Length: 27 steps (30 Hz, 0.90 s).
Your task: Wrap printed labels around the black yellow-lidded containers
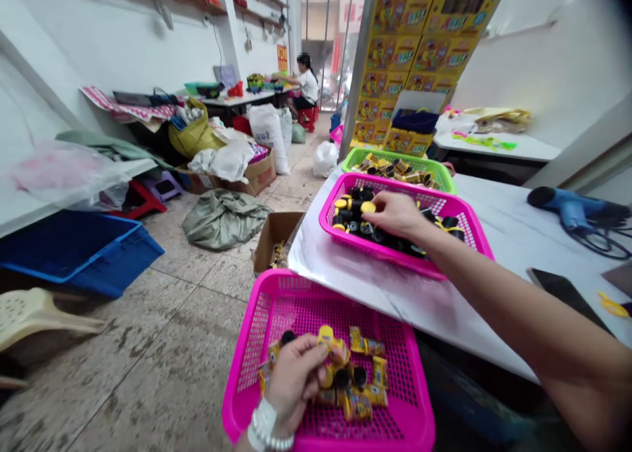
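Note:
Over the lower pink basket (247,347), my left hand (295,376) is closed, thumb and forefinger pinching a small yellow-capped tube in a printed yellow wrapper (336,348). Beneath it lie several similar wrapped tubes (358,404), some with black ends. My right hand (397,213) reaches into the upper pink basket (474,225) on the table. Its fingertips are closed on a small yellow-capped black tube (368,208), partly hidden by them. Around that hand are several black tubes (353,227), a few showing yellow caps. My right forearm covers part of this basket.
A green basket (449,179) of wrapped pieces stands behind on the marble-patterned table (503,205). A blue heat gun (575,208) and a dark phone-like slab (563,294) lie to the right. An open carton (276,231) stands left of the table. Another person (307,87) sits far back.

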Each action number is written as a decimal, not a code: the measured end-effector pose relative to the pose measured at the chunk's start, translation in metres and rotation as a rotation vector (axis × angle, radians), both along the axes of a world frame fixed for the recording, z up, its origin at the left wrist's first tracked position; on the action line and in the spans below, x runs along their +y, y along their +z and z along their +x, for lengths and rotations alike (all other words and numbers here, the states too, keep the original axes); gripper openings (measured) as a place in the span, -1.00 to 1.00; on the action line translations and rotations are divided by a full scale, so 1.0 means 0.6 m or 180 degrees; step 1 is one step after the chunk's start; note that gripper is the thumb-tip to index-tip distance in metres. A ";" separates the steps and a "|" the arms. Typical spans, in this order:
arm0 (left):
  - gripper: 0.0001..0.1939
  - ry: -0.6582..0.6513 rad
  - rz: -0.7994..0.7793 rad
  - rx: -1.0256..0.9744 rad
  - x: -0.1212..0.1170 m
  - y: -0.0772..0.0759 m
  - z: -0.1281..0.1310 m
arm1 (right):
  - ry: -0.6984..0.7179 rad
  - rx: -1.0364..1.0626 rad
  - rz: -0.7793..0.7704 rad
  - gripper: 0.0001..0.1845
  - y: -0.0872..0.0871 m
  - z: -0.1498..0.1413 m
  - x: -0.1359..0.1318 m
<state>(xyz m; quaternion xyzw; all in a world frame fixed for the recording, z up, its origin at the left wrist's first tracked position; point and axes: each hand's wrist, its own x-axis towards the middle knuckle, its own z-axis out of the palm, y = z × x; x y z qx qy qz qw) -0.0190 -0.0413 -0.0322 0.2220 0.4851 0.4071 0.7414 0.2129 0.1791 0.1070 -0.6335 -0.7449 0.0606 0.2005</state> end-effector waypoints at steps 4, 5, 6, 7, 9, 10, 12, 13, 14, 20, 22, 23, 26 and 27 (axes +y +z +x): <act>-0.60 0.0460 -0.0157 -0.0031 0.008 0.002 -0.007 | 0.0404 0.1875 0.0106 -0.74 0.005 0.022 -0.118; -0.61 0.0505 -0.0168 -0.0093 0.010 0.002 -0.007 | 0.0558 0.2301 -0.0049 -0.72 -0.001 0.021 -0.151; -0.62 0.0552 -0.0181 -0.0169 0.012 0.001 -0.006 | 0.0672 0.2563 -0.0225 -0.72 -0.011 0.017 -0.184; -0.63 0.0565 -0.0207 -0.0246 0.014 0.001 -0.004 | 0.0771 0.2700 -0.0438 -0.75 -0.023 0.012 -0.214; -0.63 0.0555 -0.0244 -0.0374 0.016 0.002 0.003 | 0.0917 0.2663 -0.0800 -0.82 -0.053 0.001 -0.264; -0.64 0.0518 -0.0249 -0.0417 0.017 0.004 0.006 | 0.0935 0.2497 -0.0876 -0.84 -0.069 -0.003 -0.280; -0.66 0.0413 -0.0223 -0.0456 0.019 0.007 0.013 | 0.0790 0.1810 -0.0639 -0.82 -0.098 -0.002 -0.295; -0.67 0.0364 -0.0196 -0.0458 0.020 0.008 0.015 | 0.0605 0.1292 -0.0357 -0.79 -0.108 0.003 -0.294; -0.68 0.0336 -0.0168 -0.0451 0.021 0.009 0.017 | 0.0374 0.0707 -0.0055 -0.75 -0.116 0.011 -0.289; -0.71 0.0309 -0.0179 -0.0327 0.034 0.011 0.026 | -0.0248 -0.1373 0.0283 -0.62 -0.111 0.051 -0.250; -0.69 0.0303 -0.0222 -0.0356 0.035 0.012 0.030 | 0.0032 -0.1178 0.0286 -0.66 -0.109 0.046 -0.244; -0.68 0.0285 -0.0237 -0.0385 0.035 0.012 0.031 | 0.0194 -0.0994 0.0286 -0.69 -0.110 0.041 -0.241; -0.71 0.0288 -0.0243 -0.0435 0.034 0.013 0.029 | 0.0462 -0.0399 0.0289 -0.68 -0.120 0.033 -0.233; -0.72 0.0320 -0.0242 -0.0426 0.034 0.012 0.027 | 0.0468 -0.0258 0.0313 -0.63 -0.123 0.032 -0.230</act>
